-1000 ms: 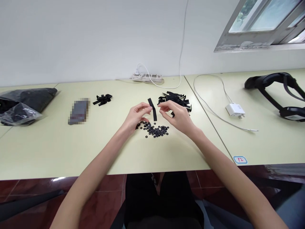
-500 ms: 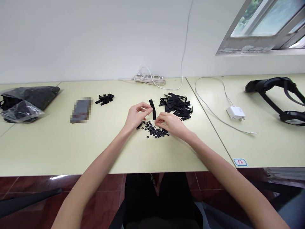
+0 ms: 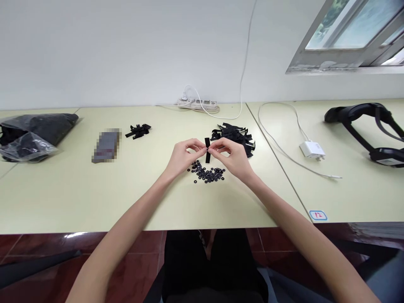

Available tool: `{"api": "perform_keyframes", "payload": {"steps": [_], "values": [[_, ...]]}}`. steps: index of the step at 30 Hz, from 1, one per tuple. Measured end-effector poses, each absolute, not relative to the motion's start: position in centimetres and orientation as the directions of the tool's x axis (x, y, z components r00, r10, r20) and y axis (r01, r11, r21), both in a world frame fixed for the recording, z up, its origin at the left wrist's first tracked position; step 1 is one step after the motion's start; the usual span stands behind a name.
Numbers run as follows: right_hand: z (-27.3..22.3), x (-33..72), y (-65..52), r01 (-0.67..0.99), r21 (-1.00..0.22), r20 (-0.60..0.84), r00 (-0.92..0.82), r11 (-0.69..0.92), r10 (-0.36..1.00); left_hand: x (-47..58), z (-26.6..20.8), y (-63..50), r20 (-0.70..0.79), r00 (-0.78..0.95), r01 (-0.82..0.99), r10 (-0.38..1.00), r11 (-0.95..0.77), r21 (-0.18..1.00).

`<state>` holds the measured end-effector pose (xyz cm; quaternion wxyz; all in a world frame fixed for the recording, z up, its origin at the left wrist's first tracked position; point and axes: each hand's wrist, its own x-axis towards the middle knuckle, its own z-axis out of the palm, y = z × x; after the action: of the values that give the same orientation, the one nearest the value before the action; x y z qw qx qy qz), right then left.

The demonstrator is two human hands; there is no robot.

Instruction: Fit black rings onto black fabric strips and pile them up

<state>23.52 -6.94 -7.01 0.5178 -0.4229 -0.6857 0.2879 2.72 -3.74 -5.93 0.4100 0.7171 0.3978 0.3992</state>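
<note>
The left hand (image 3: 183, 156) and, apparently, right hand (image 3: 236, 159) pinch one black strip (image 3: 207, 158); one ring heap (image 3: 211, 175) and two strip piles (image 3: 232, 133) lie about.

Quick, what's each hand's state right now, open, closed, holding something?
Left hand: closed, pinching the black strip near its middle.
Right hand: closed in a pinch at the strip's middle; what it grips there is too small to tell.

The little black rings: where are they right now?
In the head view, the little black rings lie loosely heaped on the table near the middle, pictured just below the black strip between the left hand and right hand.
</note>
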Motion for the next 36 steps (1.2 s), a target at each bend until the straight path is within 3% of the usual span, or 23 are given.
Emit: {"api": "perform_keyframes", "payload": {"steps": [6, 22, 28, 36], "values": [[-7.22, 23.78, -6.66, 0.285, -0.832, 0.473, -0.086, 0.477, 0.877, 2.83, -6.11, -3.69, 0.217, 0.393, 0.193, 0.894, -0.311, 0.931], [-7.00, 23.79, -6.66, 0.033, -0.960, 0.275, -0.098, 0.279, 0.957, 2.94, -6.08, -3.57, 0.189, 0.448, 0.140, 0.874, -0.277, 0.951], [-7.19, 23.82, -6.63, 0.027, -0.989, 0.136, -0.219, 0.145, 0.966, 3.08, -5.95, -3.64, 0.179, 0.432, 0.123, 0.884, -0.255, 0.959], [-6.60, 24.01, -7.19, 0.126, -0.946, 0.253, -0.292, 0.299, 0.922, 3.17, -5.44, -3.91, 0.164, 0.455, 0.120, 0.875, -0.243, 0.963]]}}
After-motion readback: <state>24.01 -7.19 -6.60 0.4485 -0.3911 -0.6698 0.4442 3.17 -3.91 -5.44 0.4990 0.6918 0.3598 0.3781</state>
